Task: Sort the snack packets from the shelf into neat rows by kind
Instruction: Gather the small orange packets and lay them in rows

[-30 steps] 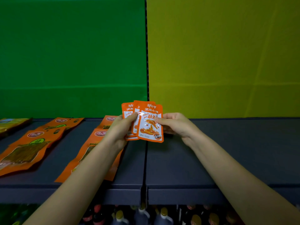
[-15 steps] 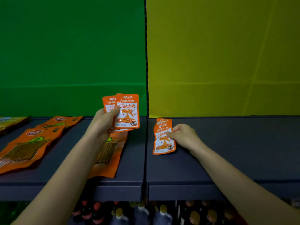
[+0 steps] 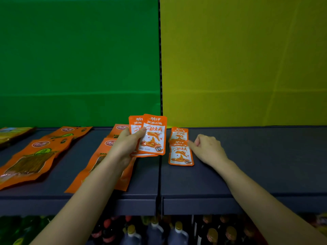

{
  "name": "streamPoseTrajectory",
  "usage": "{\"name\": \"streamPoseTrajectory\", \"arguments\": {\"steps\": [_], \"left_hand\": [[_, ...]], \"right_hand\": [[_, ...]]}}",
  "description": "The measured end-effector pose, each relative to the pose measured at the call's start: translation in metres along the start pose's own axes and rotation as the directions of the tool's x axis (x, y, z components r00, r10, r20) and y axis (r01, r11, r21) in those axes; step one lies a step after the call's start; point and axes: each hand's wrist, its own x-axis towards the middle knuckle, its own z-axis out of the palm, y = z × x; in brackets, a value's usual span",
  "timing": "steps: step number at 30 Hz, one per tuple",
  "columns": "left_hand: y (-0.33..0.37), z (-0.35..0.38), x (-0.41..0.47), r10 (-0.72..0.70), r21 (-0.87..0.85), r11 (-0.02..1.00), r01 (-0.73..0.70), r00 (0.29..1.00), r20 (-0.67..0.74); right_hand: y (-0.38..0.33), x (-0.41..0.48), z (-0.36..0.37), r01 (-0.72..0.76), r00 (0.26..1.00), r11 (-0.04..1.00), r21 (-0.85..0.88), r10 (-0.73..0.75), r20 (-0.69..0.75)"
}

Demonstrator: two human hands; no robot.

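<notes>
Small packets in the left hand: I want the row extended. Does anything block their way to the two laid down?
Nothing visible does. The left hand holds the small packets just left of the laid packets; the right hand sits at their right edge.

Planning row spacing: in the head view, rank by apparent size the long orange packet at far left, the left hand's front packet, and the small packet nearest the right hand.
Largest: long packet.
Then front packet and small packet: same design; the held one looks slightly bigger, perhaps only because it faces the camera, so unranked.
</notes>
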Motion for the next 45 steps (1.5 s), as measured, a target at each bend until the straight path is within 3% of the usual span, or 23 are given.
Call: {"name": "streamPoseTrajectory", "arguments": {"steps": [5,10,14,17,21,24,30,34,41,43,45], "left_hand": [[-0.009,0.011,-0.009,-0.032,0.055,0.998,0.029,0.997,0.063],[-0.017,0.021,-0.018,-0.022,0.043,0.999,0.018,0.995,0.097],[-0.02,0.019,-0.019,-0.014,0.028,1.0,0.011,0.996,0.083],[-0.016,0.013,-0.013,0.037,0.011,0.999,-0.038,0.999,0.035],[-0.01,0.001,-0.008,0.064,-0.013,0.998,-0.065,0.998,-0.012],[-0.008,-0.001,-0.006,0.055,-0.036,0.998,-0.055,0.998,-0.01],[-0.008,0.004,-0.003,0.05,-0.02,0.999,-0.049,0.998,0.037],[-0.01,0.01,-0.003,0.066,-0.023,0.998,-0.065,0.997,0.045],[-0.013,0.027,-0.005,0.066,0.022,0.997,-0.068,0.994,0.089],[-0.015,0.037,-0.006,0.067,0.026,0.997,-0.069,0.993,0.096],[-0.017,0.049,-0.008,0.07,0.01,0.997,-0.072,0.992,0.103]], "right_hand": [[-0.028,-0.02,-0.012,0.069,0.994,0.93,0.36,-0.095,0.053],[-0.032,-0.027,-0.008,0.064,0.996,0.921,0.385,-0.083,0.033],[-0.023,-0.031,-0.014,-0.117,0.971,0.654,0.748,-0.085,0.226],[-0.009,-0.035,-0.022,-0.145,0.977,0.559,0.817,-0.049,0.206],[0.004,-0.051,-0.02,-0.187,0.963,0.605,0.774,-0.044,0.267],[0.005,-0.064,-0.012,-0.177,0.964,0.709,0.682,-0.014,0.265],[0.003,-0.068,-0.015,-0.045,0.987,0.975,0.219,0.009,0.162],[0.001,-0.069,-0.016,0.004,0.991,1.0,0.02,-0.007,0.131],[0.002,-0.066,-0.022,0.078,0.987,0.99,-0.114,-0.06,0.148],[0.005,-0.063,-0.026,0.074,0.993,0.992,-0.107,-0.063,0.103],[0.01,-0.058,-0.032,0.05,0.997,0.999,0.014,-0.051,0.051]]}}
